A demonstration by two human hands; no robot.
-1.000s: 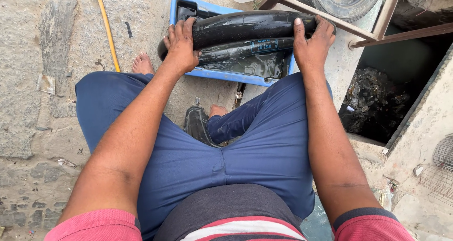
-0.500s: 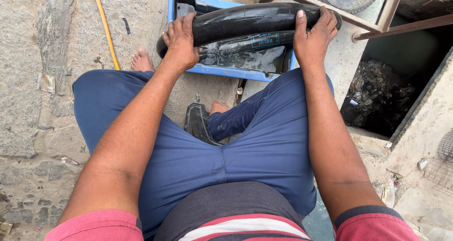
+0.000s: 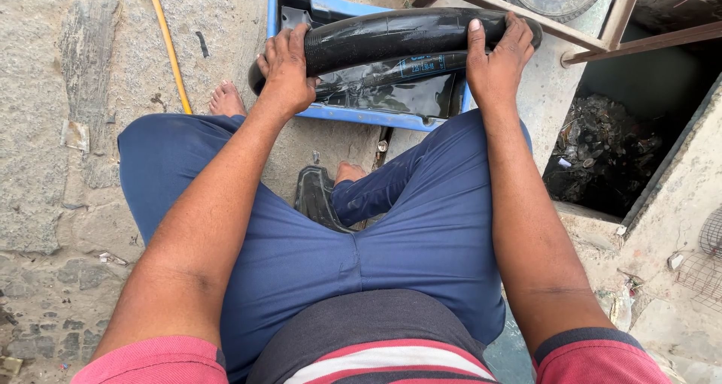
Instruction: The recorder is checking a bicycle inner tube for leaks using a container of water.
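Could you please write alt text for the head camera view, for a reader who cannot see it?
Seen from above, a seated person's left hand and right hand grip a black rubber inner tube over a blue plastic tub of water. Blue trousers fill the foreground on stone paving, with a yellow hose at left and a debris-filled pit at right.

I have one view only, from the camera on the person's head. It looks steeply down and forward over the lap, close to the forearms, with the blue tub (image 3: 361, 117) near the top edge and the stone floor (image 3: 53, 128) on the left.
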